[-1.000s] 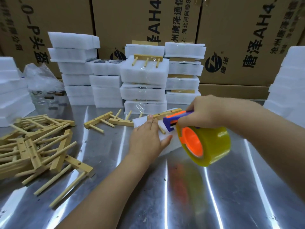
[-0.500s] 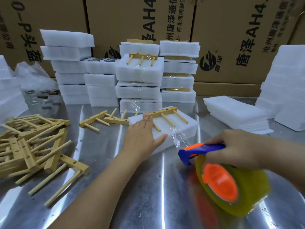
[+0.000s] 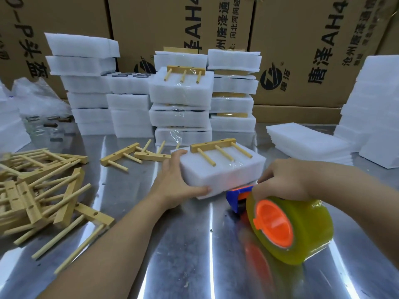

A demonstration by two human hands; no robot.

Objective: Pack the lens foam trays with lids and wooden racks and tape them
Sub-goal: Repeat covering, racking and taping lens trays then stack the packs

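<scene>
- White foam: the lidded foam tray pack (image 3: 224, 175) sits mid-tabletop (image 3: 183, 255). A wooden rack (image 3: 216, 147) lies on its lid, pegs pointing toward the camera. Clear tape glints across the top between the pegs.
- Left hand (image 3: 174, 180) grips the pack's near-left corner, thumb along the near face.
- Right hand (image 3: 285, 180) is closed round the handle of the tape dispenser (image 3: 287, 227). The dispenser's blue nose is at the pack's lower near-right edge.
- Step, judged: taping, with the strip going down the near side toward the underside.
- Next move calls for the left hand to steady or tip the pack so tape can pass beneath, then a clean cut.
- Loose racks (image 3: 38, 186) are heaped at left; taped packs (image 3: 181, 117) are stacked behind.
</scene>
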